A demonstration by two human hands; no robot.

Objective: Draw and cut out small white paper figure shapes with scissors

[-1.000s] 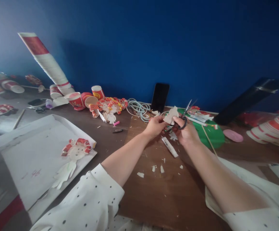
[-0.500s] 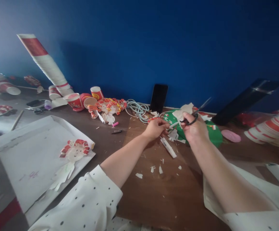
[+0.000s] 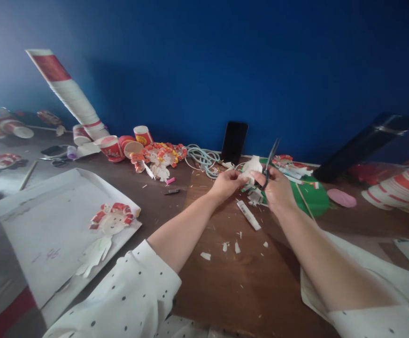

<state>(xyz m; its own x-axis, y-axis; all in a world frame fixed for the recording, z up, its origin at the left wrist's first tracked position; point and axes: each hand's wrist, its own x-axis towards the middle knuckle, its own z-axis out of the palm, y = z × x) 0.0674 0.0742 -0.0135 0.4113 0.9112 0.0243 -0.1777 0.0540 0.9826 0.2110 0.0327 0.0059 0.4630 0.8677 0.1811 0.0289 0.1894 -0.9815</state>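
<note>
Between my hands is a white paper cutout (image 3: 252, 166). My left hand (image 3: 227, 184) pinches its left edge. My right hand (image 3: 278, 188) has black-handled scissors (image 3: 272, 157) hooked on its fingers, with the blades pointing up and away from the paper, and its thumb presses on the cutout's right side. Just below lie another white paper piece (image 3: 255, 197) and a white tube (image 3: 248, 215) on the brown board. A green sheet (image 3: 312, 199) is partly hidden behind my right hand.
A black phone (image 3: 234, 141) leans on the blue wall beside a coiled pale cable (image 3: 204, 158). Paper cups (image 3: 142, 136) and paper dolls (image 3: 162, 162) stand left. A doll with red curls (image 3: 111, 219) lies on a large white envelope (image 3: 59, 234). Paper scraps (image 3: 237, 247) dot the board (image 3: 225, 286).
My right hand has shifted left with the scissors and the paper cutout. The cutout now sits between both hands, gripped by my left as well. The scissor blades have swung more upright.
</note>
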